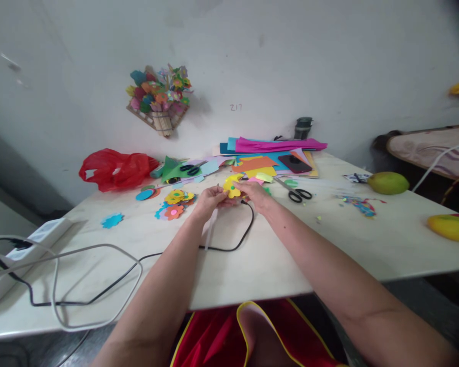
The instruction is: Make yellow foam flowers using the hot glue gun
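A yellow paper flower (233,185) with a green centre is held between both hands above the middle of the table. My left hand (211,199) pinches its left edge. Bent round its right side, the fingers of my right hand (254,192) press on the petals. Just below the hands are a black cable (248,229) and a pale translucent stick (210,232). To the left lie yellow flowers (178,196), an orange flower with a pink centre (174,211) and a blue scalloped cutout (112,220). Black-handled scissors (299,195) rest right of my right hand.
A red plastic bag (117,171), coloured paper sheets (256,164), a phone (295,163) and a second pair of scissors (191,168) are at the back. Cables and a power strip (30,250) occupy the left. Two mangoes (388,182) lie at the right.
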A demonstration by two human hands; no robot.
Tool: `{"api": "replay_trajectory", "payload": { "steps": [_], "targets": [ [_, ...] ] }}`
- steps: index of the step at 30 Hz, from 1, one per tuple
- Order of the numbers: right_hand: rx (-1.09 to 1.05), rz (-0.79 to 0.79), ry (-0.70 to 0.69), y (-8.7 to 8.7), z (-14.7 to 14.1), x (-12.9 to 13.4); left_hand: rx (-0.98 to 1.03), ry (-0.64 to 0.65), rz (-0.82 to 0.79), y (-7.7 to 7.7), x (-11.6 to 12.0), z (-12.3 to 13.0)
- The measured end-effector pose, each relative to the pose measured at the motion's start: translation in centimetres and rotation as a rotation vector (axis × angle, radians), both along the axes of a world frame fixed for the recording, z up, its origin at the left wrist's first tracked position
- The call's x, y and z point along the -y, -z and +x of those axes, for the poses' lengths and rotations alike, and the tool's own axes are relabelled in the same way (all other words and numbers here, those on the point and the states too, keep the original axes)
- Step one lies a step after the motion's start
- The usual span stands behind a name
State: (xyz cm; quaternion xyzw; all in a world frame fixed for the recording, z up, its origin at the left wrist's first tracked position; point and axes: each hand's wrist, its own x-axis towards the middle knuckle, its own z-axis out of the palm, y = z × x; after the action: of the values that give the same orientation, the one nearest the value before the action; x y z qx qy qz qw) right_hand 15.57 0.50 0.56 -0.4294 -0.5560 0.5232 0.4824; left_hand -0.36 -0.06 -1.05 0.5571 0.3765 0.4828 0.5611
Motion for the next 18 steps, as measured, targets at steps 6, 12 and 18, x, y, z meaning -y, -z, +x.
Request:
{"api": "replay_trajectory", "payload": {
  "steps": [6, 12, 18],
  "targets": [
    [0.042, 0.023, 0.088, 0.16, -0.3, -0.21, -0.005, -0.024, 0.005, -0.06, 0.22, 0.16],
    [0.086, 0.073, 0.084, 0.41, -0.32, -0.49, -0.003, 0.004, 0.0, -0.14, 0.38, 0.2],
    [0.095, 0.068, -0.053, 0.02, -0.02, 0.0, -0.023, -0.059, -0.005, 0.02, 0.16, 0.46]
  ]
}}
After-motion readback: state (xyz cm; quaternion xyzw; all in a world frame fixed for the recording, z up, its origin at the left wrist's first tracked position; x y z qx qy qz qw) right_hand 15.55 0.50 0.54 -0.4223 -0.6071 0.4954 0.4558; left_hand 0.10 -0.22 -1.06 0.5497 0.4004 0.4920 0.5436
